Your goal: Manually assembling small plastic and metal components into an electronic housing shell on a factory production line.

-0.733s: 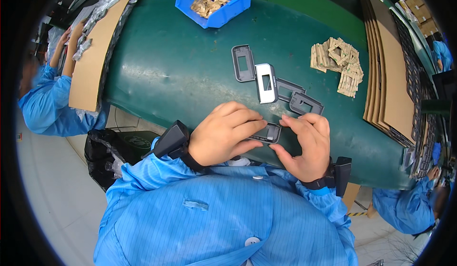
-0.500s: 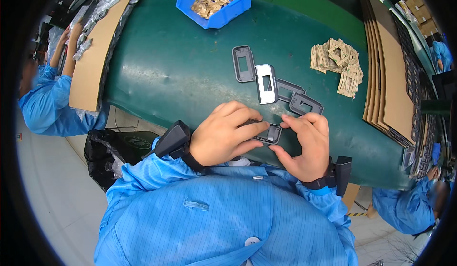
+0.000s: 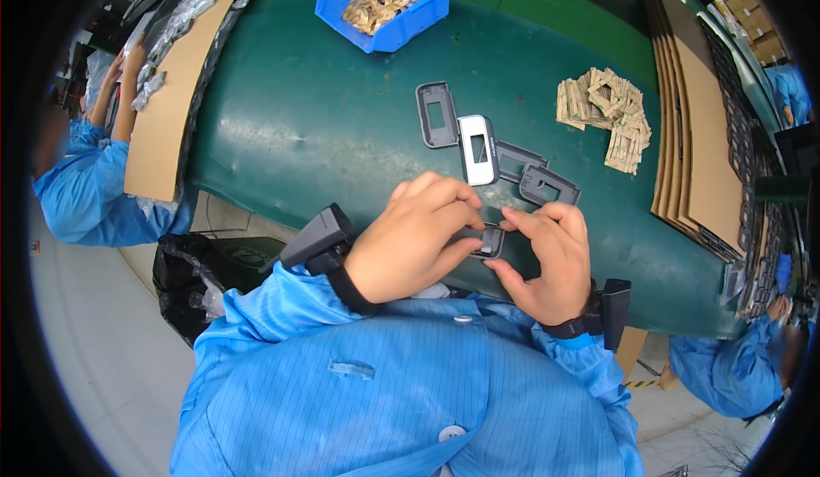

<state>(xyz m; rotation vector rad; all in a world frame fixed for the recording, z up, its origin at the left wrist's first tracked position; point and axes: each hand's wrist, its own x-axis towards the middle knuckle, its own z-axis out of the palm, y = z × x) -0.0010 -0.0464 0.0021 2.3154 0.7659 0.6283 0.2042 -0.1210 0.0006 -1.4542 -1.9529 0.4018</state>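
A small dark grey plastic casing (image 3: 489, 248) is held between my two hands close to the table's front edge. My right hand (image 3: 551, 259) grips its right end, with thumb below and index finger above. Over the casing's left part lies my left hand (image 3: 418, 242), fingers bent and thumb pressing toward the inside, hiding much of the part. Just beyond are a white-faced casing (image 3: 468, 165) with a rectangular window and grey frames: one (image 3: 430, 131) at its left, another (image 3: 531, 154) touching its right side, and a third (image 3: 562, 197) overlapping that one.
A blue bin (image 3: 389, 43) of small tan pieces stands at the far side of the green table (image 3: 299, 110). Tan adhesive frames (image 3: 589, 105) lie piled at right. Cardboard sheets (image 3: 696, 127) stand along the right edge. People in blue work at both sides; a black bag (image 3: 175, 285) hangs at left.
My left hand has shifted slightly right along the casing, its fingers more curled and covering more of it. My right hand keeps its grip almost unmoved.
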